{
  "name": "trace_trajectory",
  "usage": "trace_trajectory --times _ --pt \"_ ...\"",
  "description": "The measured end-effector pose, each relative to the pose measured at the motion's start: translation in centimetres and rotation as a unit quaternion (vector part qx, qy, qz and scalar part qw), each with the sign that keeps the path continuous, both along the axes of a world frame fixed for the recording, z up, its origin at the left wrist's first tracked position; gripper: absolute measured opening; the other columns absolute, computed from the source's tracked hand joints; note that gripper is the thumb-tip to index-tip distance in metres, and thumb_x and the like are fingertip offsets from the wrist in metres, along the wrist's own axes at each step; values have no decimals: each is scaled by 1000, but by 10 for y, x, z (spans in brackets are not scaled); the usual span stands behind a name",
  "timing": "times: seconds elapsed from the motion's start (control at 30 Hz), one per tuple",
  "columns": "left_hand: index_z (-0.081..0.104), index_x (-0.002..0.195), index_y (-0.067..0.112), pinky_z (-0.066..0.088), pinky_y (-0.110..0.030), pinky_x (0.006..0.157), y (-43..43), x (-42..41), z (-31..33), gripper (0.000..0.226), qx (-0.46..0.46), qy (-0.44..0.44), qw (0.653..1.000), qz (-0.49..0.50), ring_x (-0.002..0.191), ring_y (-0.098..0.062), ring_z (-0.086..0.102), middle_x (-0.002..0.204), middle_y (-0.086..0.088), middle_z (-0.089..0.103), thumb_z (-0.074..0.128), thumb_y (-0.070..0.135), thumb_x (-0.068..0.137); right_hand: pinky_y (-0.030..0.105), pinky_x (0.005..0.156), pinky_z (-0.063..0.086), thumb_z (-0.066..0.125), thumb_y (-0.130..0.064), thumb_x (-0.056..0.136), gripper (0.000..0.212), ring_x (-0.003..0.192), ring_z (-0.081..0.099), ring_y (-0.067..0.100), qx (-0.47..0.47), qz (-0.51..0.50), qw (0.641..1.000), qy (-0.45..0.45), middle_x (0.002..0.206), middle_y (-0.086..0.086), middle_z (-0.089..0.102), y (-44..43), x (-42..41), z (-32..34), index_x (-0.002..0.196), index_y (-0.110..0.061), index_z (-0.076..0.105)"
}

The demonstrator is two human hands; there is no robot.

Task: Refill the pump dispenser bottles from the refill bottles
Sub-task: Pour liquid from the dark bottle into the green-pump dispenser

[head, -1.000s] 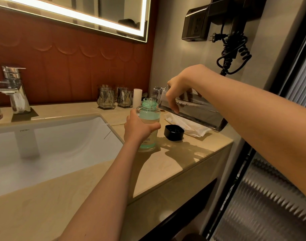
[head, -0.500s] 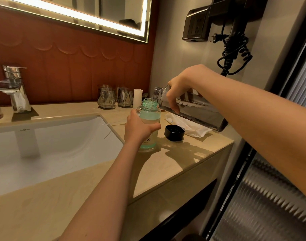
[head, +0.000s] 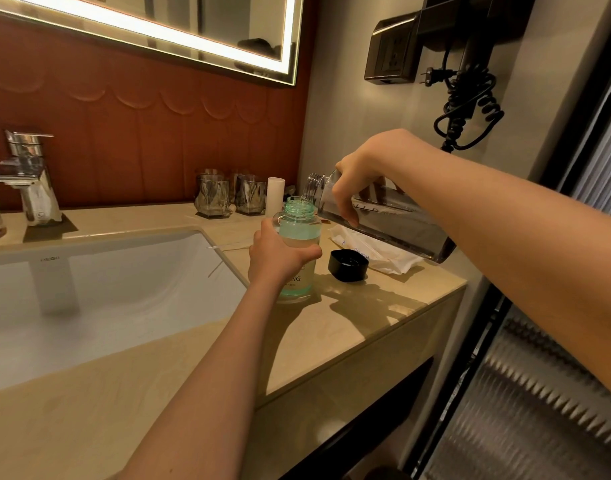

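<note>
Dispenser [head: 299,230]: upright on the counter [head: 332,341], just right of the sink [head: 124,289]; its threaded neck is open and pale green liquid reaches near its shoulder.
Left hand [head: 274,261]: my fingers and thumb wrap round the dispenser's middle, clamped on it. Its neck shows above my grip and its base below.
Refill bottle [head: 401,226]: clear and square, held in the air and tipped nearly flat, with its open mouth just above the dispenser's neck.
Right hand [head: 363,174]: I grip the refill bottle from above near its shoulder, fingers curled down its near side. Its body runs back under my wrist.
Stream: I cannot tell whether liquid flows.
Cap [head: 347,266]: black, open side up, on the counter just right of the dispenser, apart from both hands.
Packet [head: 377,249]: white, lying behind the cap, below the refill bottle.
</note>
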State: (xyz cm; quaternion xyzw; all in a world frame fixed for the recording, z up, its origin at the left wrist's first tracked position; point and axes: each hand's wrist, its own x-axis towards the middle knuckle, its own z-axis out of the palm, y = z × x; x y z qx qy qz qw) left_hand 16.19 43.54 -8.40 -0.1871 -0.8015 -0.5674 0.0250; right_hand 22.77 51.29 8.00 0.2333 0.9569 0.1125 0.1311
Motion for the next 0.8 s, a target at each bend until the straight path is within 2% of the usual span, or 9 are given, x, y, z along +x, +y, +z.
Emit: trace_trajectory --times 0.17,0.3,0.43,0.53,0.6,0.8 --pt "32 137 15 43 -40 93 0 0 1 87 0 -1 1000 -1 123 -27 43 134 -9 44 79 35 67 33 55 48 74 -21 75 70 78 58 24 0 0 1000 2 112 14 55 1 0 0 133 -12 36" --pt "33 136 15 44 -40 93 0 -1 1 87 0 1 1000 1 122 -27 44 134 -9 45 80 36 66 36 70 53 74 -18 75 71 80 58 25 -7 1 1000 -3 113 15 54 -1 0 0 135 -13 36" --pt "33 136 14 44 -41 95 0 -1 0 87 0 3 1000 3 122 -27 44 134 -9 45 80 36 65 34 57 49 74 -18 75 72 77 58 24 -7 -4 1000 3 114 14 54 -1 0 0 135 -14 34" --pt "33 135 14 43 -41 95 0 0 0 87 0 3 1000 2 122 -27 44 133 -9 45 80 36 66 39 74 55 77 -19 72 78 91 61 29 -16 -9 1000 3 115 16 55 1 -3 -1 137 -13 35" --pt "33 135 14 43 -40 94 0 0 0 86 0 5 1000 3 122 -27 44 133 -9 45 79 36 66 42 86 54 77 -18 71 80 96 60 31 -21 -10 1000 5 117 17 54 1 -4 -1 138 -13 34" --pt "34 135 15 45 -41 95 0 -1 0 87 -3 4 1000 4 121 -27 45 132 -9 46 80 37 65 39 81 55 76 -19 73 78 92 60 29 -19 -8 1000 5 117 16 54 2 -5 0 138 -12 34"
